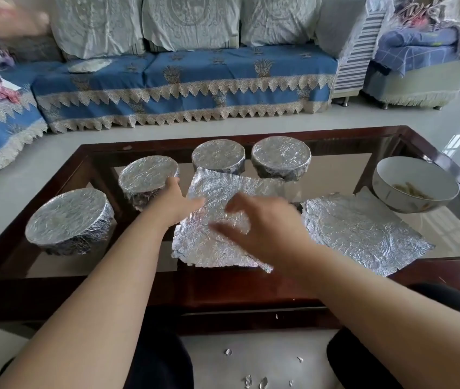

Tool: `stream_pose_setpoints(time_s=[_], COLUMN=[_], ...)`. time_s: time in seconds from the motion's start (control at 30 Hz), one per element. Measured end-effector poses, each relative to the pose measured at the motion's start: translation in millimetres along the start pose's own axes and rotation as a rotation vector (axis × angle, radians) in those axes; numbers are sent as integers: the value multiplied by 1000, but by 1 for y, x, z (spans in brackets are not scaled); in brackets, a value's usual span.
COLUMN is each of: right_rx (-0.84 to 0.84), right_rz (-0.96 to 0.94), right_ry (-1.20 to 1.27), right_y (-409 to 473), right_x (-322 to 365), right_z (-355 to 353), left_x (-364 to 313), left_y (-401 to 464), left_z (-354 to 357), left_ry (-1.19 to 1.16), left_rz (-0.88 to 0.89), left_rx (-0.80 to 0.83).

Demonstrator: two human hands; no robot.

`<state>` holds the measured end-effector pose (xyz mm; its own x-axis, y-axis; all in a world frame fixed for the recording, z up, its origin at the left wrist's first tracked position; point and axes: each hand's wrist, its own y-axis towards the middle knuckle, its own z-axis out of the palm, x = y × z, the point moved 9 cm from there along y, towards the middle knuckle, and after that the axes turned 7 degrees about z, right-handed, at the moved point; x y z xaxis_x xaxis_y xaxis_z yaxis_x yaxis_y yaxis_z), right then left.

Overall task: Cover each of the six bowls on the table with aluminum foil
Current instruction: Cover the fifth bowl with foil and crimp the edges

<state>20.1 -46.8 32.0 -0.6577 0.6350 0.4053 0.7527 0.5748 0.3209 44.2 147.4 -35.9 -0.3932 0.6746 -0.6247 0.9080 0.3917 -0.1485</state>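
1. Four bowls already stood wrapped: near-left bowl [68,220], mid-left bowl [147,178], far-centre bowl [218,156] and far-right wrapped bowl [281,158]. They formed an arc along the left and far side of the glass table [335,164], probably so that finished work stayed out of the working area.
2. A loose foil sheet [209,234] lay draped at near centre, humped as though over a fifth bowl. No rim was visible, so I could not confirm this.
3. Left hand [179,202] lay on the sheet's left edge, just beside the mid-left bowl, fingers straight and spread. I judged it was steadying the foil.
4. Right hand [262,223] was over the sheet's right part, fingers spread and loosely bent. It was motion-blurred, so contact or a pinch could not be determined.
5. A second flat sheet [363,234] lay near right, with the uncovered white bowl [415,183] just beyond it at far right. This looked like staging for the last bowl.
6. Judgement: four bowls done, the fifth in hand, the sixth waiting.
7. Foil scraps [248,380] lay on the floor nearest the person.
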Motion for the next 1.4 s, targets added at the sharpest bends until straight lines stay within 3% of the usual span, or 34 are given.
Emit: stream_pose_setpoints(time_s=[0.07, 0.13, 0.23, 0.33, 0.43, 0.93, 1.17, 1.27, 1.33, 1.4], right_rx=[-166, -119, 134, 313, 428, 376, 365, 163, -76, -68], right_rz=[199, 453, 766, 926, 972, 949, 925, 754, 428, 128], right_ry=[73, 75, 236, 549, 737, 861, 739, 402, 170, -21], right_y=[15, 25, 23, 10, 1, -7, -2, 11, 18, 18], right_x=[-41, -90, -143, -151, -146, -150, -154, -153, -123, -90], right_z=[-28, -33, -7, 26, 47, 61, 58, 26, -9, -7], left_x=[-17, -52, -81, -70, -64, -68, -69, -69, -69, -71], left_y=[-7, -21, -36, -35, -32, -38, -39, -39, -39, -40], left_z=[-22, -23, 29, 75, 90, 103, 104, 104, 104, 104], left_ry=[225, 362, 525, 612, 641, 670, 679, 674, 668, 668], left_rz=[124, 356, 572, 519, 486, 536, 535, 535, 542, 549], left_rx=[-194, -301, -67, 163, 204, 226, 242, 234, 220, 211])
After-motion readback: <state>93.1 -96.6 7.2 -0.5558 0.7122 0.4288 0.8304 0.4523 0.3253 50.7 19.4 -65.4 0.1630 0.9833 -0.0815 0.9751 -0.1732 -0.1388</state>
